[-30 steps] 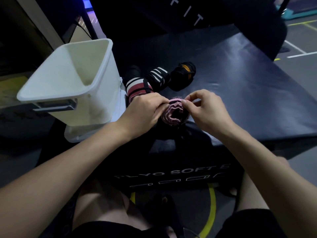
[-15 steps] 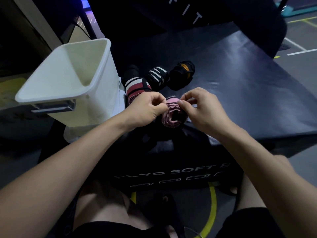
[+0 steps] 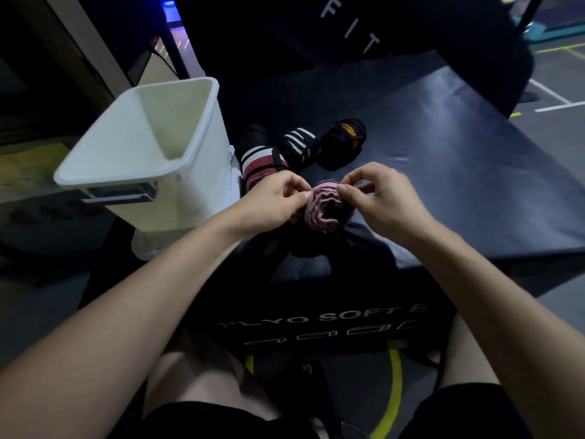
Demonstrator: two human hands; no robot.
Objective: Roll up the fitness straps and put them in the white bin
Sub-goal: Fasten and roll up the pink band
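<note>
My left hand (image 3: pixel 272 201) and right hand (image 3: pixel 376 198) each pinch one side of the pink strap (image 3: pixel 323 209), thumb against forefinger, the other fingers curled loosely behind. The strap is wound into a loose, wavy coil, its open end facing me and a dark hollow at the centre. It sits between my hands, low over the near edge of the black box (image 3: pixel 474 160); I cannot tell whether it touches the top.

To finish this roll well, I judge I should keep the layers lined up edge to edge and draw the coil tighter as I turn it, since the ripples suggest slack that could let it spring open. The free end is hidden from me, probably under my fingers, so I would feel for it and press it flat before letting go.

Just beyond my left hand lies a red-and-white striped strap (image 3: pixel 259 163), then a black-and-white one (image 3: pixel 297 144) and a black-and-orange one (image 3: pixel 343 142), all rolled and waiting on the box. The white bin (image 3: pixel 202 153) stands just left of them, nothing visible inside.
</note>
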